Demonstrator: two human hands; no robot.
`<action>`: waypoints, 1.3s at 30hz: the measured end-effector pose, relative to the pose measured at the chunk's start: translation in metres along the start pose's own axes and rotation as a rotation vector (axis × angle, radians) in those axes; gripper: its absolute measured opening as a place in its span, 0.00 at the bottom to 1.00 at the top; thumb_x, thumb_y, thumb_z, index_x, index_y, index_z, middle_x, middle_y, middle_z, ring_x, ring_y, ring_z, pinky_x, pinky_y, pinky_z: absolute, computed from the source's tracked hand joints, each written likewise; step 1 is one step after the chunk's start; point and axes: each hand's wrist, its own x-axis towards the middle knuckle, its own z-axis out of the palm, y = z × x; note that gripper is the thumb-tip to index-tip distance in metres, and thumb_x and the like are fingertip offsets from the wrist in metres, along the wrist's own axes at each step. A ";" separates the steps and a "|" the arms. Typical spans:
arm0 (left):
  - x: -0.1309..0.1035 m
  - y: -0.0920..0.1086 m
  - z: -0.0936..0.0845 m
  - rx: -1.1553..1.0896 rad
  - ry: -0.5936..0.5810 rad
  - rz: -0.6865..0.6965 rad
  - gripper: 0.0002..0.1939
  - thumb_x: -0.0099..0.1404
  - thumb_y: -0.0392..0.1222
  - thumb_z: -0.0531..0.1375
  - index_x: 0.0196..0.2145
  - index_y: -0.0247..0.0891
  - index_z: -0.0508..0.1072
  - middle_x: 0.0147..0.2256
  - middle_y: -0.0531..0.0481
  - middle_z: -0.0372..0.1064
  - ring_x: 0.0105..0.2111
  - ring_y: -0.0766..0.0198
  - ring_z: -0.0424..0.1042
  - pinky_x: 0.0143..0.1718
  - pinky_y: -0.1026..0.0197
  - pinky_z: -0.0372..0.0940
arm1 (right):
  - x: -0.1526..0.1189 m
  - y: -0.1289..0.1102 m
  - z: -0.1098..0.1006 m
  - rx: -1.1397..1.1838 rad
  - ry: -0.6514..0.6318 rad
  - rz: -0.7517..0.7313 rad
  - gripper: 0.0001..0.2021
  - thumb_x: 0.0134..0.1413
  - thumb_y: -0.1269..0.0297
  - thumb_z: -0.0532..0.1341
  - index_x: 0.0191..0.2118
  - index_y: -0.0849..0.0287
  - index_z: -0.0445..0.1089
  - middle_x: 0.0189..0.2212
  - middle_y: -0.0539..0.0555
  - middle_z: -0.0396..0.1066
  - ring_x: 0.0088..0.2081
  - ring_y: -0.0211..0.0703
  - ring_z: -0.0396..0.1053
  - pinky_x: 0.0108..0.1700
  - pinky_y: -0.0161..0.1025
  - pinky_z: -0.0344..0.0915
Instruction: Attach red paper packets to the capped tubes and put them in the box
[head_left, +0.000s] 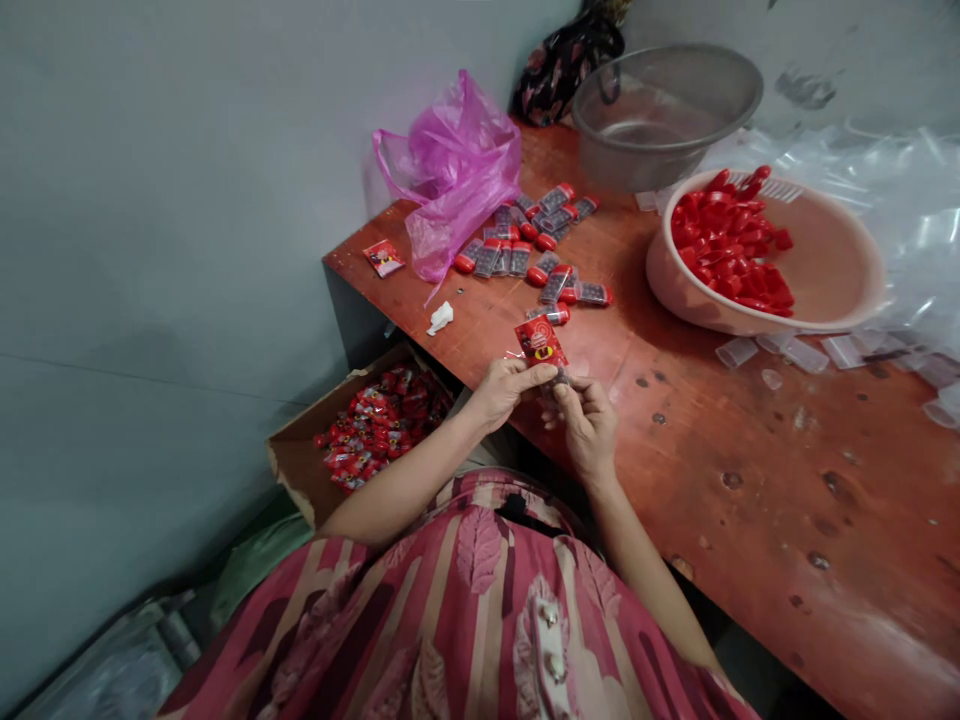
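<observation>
Near the table's front edge, my left hand (504, 392) is closed on the lower left part of a small red printed packet (541, 342), thumb across its bottom. My right hand (590, 425) is closed beside it, thumb and fingers pinching a small dark-filled piece (559, 378) just under the packet; the fingers partly hide it. Behind my hands lie several clear containers with red caps (517, 258), filled with dark pieces. Another red packet (384, 258) rests flat near the table's left corner.
A pink basin (832, 270) of red caps (731, 240) stands right, a grey basin (667, 155) behind it. Clear empty containers (806, 354) lie around. A pink plastic bag (469, 160) and white scrap (440, 318) sit left; a carton (292, 450) holds filled packets (379, 420) below.
</observation>
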 end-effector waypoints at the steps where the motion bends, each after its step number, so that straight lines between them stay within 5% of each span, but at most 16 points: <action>1: 0.000 -0.001 0.001 -0.001 0.032 0.016 0.16 0.47 0.47 0.69 0.24 0.29 0.74 0.21 0.50 0.69 0.20 0.69 0.66 0.25 0.64 0.62 | 0.000 0.000 -0.001 -0.015 -0.008 0.007 0.12 0.52 0.54 0.61 0.37 0.55 0.64 0.22 0.45 0.70 0.17 0.33 0.64 0.20 0.32 0.64; 6: 0.001 -0.003 0.004 -0.059 0.123 0.088 0.15 0.46 0.45 0.69 0.25 0.30 0.74 0.22 0.51 0.70 0.22 0.70 0.67 0.28 0.64 0.63 | -0.003 0.002 -0.004 -0.197 0.003 -0.090 0.11 0.52 0.54 0.61 0.38 0.55 0.65 0.24 0.47 0.70 0.19 0.35 0.66 0.22 0.34 0.65; 14: -0.003 -0.007 0.003 -0.126 -0.063 -0.057 0.20 0.49 0.51 0.67 0.30 0.28 0.73 0.21 0.50 0.68 0.15 0.69 0.63 0.16 0.63 0.59 | -0.005 -0.001 0.001 0.070 -0.022 0.036 0.11 0.52 0.55 0.61 0.35 0.56 0.64 0.20 0.45 0.69 0.16 0.33 0.64 0.17 0.31 0.62; 23: -0.003 -0.002 0.007 -0.118 0.132 0.123 0.21 0.48 0.56 0.66 0.23 0.33 0.70 0.21 0.53 0.66 0.19 0.71 0.64 0.22 0.65 0.61 | -0.006 0.002 -0.002 -0.081 -0.017 -0.010 0.11 0.55 0.54 0.58 0.39 0.56 0.64 0.22 0.46 0.69 0.19 0.36 0.66 0.21 0.34 0.66; 27: -0.003 -0.004 0.010 -0.044 0.208 0.155 0.18 0.48 0.52 0.67 0.24 0.32 0.72 0.23 0.52 0.68 0.22 0.69 0.67 0.26 0.65 0.63 | -0.001 0.009 -0.008 -0.433 -0.034 -0.300 0.19 0.55 0.54 0.59 0.50 0.56 0.61 0.43 0.58 0.69 0.40 0.46 0.71 0.38 0.45 0.71; 31: -0.006 -0.007 0.014 -0.020 0.188 0.092 0.18 0.50 0.52 0.66 0.25 0.32 0.74 0.23 0.52 0.69 0.21 0.70 0.67 0.25 0.64 0.64 | 0.010 0.002 -0.015 -0.846 -0.188 -0.660 0.40 0.49 0.55 0.64 0.64 0.56 0.44 0.60 0.66 0.51 0.60 0.60 0.55 0.53 0.57 0.64; 35: -0.008 -0.005 0.012 -0.002 0.059 0.034 0.18 0.50 0.52 0.66 0.27 0.31 0.75 0.25 0.50 0.71 0.23 0.67 0.70 0.27 0.62 0.67 | 0.020 -0.011 -0.020 -0.987 -0.287 -0.759 0.41 0.53 0.59 0.61 0.66 0.57 0.36 0.59 0.67 0.52 0.59 0.59 0.56 0.53 0.57 0.64; 39: -0.008 -0.003 0.008 -0.058 0.037 0.059 0.15 0.50 0.49 0.66 0.26 0.32 0.74 0.24 0.50 0.71 0.24 0.66 0.72 0.29 0.62 0.67 | 0.024 -0.014 -0.018 -0.970 -0.248 -0.785 0.39 0.54 0.59 0.60 0.66 0.56 0.38 0.54 0.66 0.57 0.55 0.57 0.60 0.50 0.55 0.67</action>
